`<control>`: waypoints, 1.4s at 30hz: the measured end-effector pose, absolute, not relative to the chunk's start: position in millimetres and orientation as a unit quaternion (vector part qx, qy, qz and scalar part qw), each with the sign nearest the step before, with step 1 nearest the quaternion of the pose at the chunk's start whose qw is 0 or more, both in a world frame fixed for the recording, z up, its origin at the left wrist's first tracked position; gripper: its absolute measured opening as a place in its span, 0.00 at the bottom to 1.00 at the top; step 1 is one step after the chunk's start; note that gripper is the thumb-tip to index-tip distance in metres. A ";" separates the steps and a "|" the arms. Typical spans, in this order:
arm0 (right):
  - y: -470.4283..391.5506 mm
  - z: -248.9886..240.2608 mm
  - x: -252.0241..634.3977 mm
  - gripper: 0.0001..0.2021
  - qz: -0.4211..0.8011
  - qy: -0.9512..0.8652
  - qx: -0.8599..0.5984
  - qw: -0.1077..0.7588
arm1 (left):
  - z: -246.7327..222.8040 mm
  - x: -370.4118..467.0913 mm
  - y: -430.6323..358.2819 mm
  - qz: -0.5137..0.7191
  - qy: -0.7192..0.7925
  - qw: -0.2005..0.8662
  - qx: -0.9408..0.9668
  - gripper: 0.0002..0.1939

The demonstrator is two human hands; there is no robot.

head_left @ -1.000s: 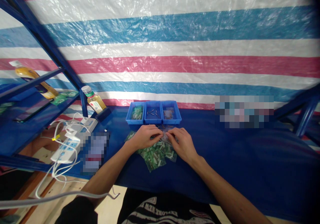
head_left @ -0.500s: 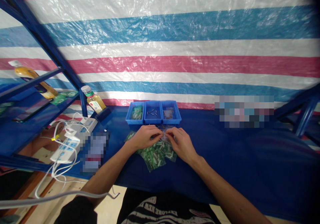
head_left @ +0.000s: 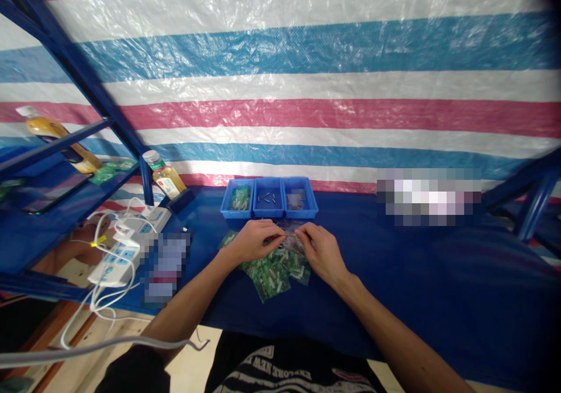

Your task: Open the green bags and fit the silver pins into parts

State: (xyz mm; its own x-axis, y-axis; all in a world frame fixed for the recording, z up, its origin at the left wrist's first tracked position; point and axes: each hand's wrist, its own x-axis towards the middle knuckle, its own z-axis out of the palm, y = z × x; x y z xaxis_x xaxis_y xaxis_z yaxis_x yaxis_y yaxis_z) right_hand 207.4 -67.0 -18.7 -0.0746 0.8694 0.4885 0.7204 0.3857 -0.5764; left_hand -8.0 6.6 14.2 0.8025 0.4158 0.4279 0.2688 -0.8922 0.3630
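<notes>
Fingers closed, a left hand (head_left: pixel 256 241) pinches a clear plastic bag (head_left: pixel 290 242), its long axis indistinct, lying between it and the equally near right hand (head_left: pixel 324 254), whose grip is unclear, beside heaped green packets (head_left: pixel 272 276).

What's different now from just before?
The right hand has moved a tiny bit to the right, so its fingertips are farther from those of the left hand. I can't tell whether either hand took hold of or let go of the clear plastic between them. The left hand, green packets and three blue trays look the same.
</notes>
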 end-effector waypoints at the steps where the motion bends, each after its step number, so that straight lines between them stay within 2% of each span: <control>1: -66.8 -18.9 207.4 0.12 0.096 -0.728 -0.545 0.404 | 14.1 -8.3 6.7 0.257 0.182 0.144 0.938 0.11; 20: -68.2 -28.5 201.7 0.04 0.141 -0.753 -0.478 0.431 | 7.9 -8.0 5.8 0.232 0.182 0.146 0.944 0.11; 42: -71.3 -14.5 201.1 0.06 0.114 -0.766 -0.485 0.407 | 12.8 -8.3 6.1 0.267 0.178 0.138 0.937 0.11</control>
